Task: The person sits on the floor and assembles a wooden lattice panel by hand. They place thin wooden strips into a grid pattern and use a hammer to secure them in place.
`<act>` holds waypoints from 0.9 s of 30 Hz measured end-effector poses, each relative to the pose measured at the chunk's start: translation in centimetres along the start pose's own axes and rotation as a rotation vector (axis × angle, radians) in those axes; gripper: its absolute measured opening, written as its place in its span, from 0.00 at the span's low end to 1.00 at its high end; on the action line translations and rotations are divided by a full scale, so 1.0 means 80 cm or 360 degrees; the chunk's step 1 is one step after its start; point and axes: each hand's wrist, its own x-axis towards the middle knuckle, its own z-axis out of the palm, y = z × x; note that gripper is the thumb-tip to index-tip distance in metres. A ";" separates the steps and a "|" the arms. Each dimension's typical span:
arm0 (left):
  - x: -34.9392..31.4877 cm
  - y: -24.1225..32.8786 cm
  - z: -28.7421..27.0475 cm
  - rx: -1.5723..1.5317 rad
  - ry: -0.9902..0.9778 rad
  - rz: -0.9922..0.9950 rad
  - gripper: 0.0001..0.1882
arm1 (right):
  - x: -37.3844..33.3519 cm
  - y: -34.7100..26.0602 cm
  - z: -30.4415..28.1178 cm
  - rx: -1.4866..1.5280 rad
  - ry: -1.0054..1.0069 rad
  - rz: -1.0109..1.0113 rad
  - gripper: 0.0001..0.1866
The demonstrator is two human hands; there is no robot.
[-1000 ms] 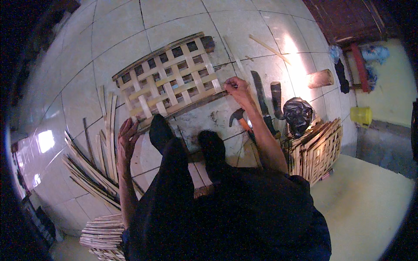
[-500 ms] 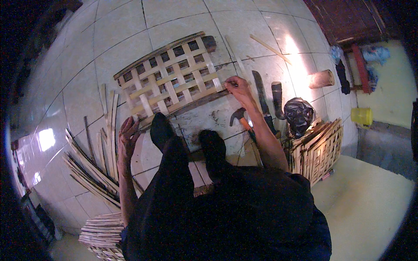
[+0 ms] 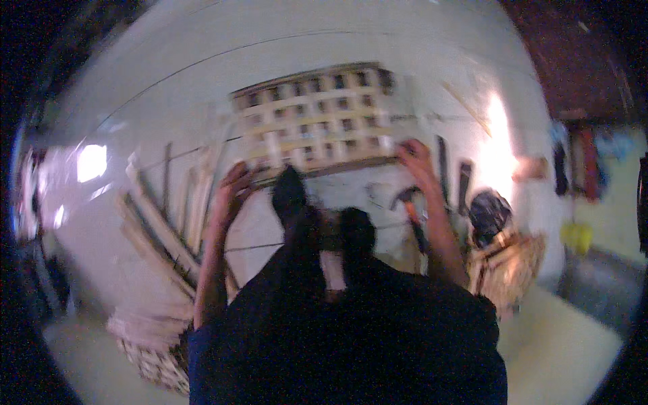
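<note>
A flat panel of pale split strips woven in an open grid (image 3: 310,123) lies on the floor ahead of me, smeared by motion. At its near left corner, my left hand (image 3: 236,183) has its fingers bent around the edge. My right hand (image 3: 415,156) is closed at the near right corner, its fingertips pinched on the panel's end. My dark-covered left foot (image 3: 289,189) rests against the near edge, between the hands. Just inside my right forearm lies a claw hammer (image 3: 413,214) with an orange and dark handle.
Loose strips (image 3: 162,216) fan out at left, above a stack of woven pieces (image 3: 148,344). To the right lie a long dark blade (image 3: 442,165), a dark sheath-like piece (image 3: 465,185), a black plastic bag (image 3: 489,212), a woven stack (image 3: 509,266) and a short log (image 3: 530,169).
The whole view has shifted and blurred, so everything appears farther right. Both hands stay at the panel's near corners, and the panel looks more level.
</note>
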 end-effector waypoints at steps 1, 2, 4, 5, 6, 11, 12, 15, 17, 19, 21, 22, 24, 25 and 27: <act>-0.002 0.009 -0.008 0.0421 -0.0054 0.0234 0.30 | -0.028 -0.033 0.014 0.0588 0.0172 -0.0087 0.21; 0.002 0.016 -0.011 0.0602 -0.0038 0.0381 0.31 | -0.039 -0.053 0.010 0.0501 0.0223 -0.0001 0.20; -0.005 0.018 -0.008 0.0575 0.0217 0.0584 0.32 | -0.050 -0.068 0.000 0.0317 0.0243 0.0019 0.19; -0.012 0.027 -0.004 0.0646 0.0346 0.0514 0.30 | -0.052 -0.044 -0.011 0.0336 0.0129 -0.0029 0.18; -0.019 0.041 -0.007 0.0725 0.0462 0.0406 0.27 | -0.059 -0.051 -0.009 0.0302 0.0174 -0.0001 0.18; -0.071 -0.045 -0.035 0.0870 0.1268 -0.0285 0.23 | -0.044 -0.038 -0.018 0.0356 0.0230 0.0093 0.15; -0.073 -0.040 -0.045 0.0978 0.1220 -0.0353 0.20 | -0.043 -0.027 -0.025 0.0369 0.0227 0.0080 0.15; -0.091 -0.056 -0.066 0.1208 0.1027 -0.0680 0.16 | -0.041 -0.024 -0.022 0.0393 0.0176 0.0063 0.15; -0.092 -0.048 -0.076 0.1059 0.0738 -0.0879 0.13 | -0.042 -0.027 -0.019 0.0390 0.0196 0.0072 0.16; -0.091 -0.035 -0.076 0.1143 0.0860 -0.0672 0.12 | -0.042 -0.031 -0.012 0.0375 0.0224 0.0087 0.16; -0.090 -0.033 -0.073 0.1094 0.0937 -0.0592 0.10 | -0.045 -0.038 -0.010 0.0355 0.0207 0.0196 0.16; -0.091 -0.036 -0.071 0.1004 0.0953 -0.0616 0.10 | -0.044 -0.042 -0.009 0.0344 0.0194 0.0246 0.16; -0.090 -0.036 -0.066 0.0892 0.0962 -0.0589 0.09 | -0.034 0.006 -0.019 0.0088 0.0327 0.0013 0.16; -0.093 -0.030 -0.068 0.0906 0.0959 -0.0558 0.08 | -0.045 -0.025 -0.012 0.0091 0.0289 -0.0036 0.16; -0.089 0.003 -0.076 0.0752 0.0959 -0.0601 0.07 | -0.057 -0.053 -0.013 0.0130 0.0263 0.0032 0.16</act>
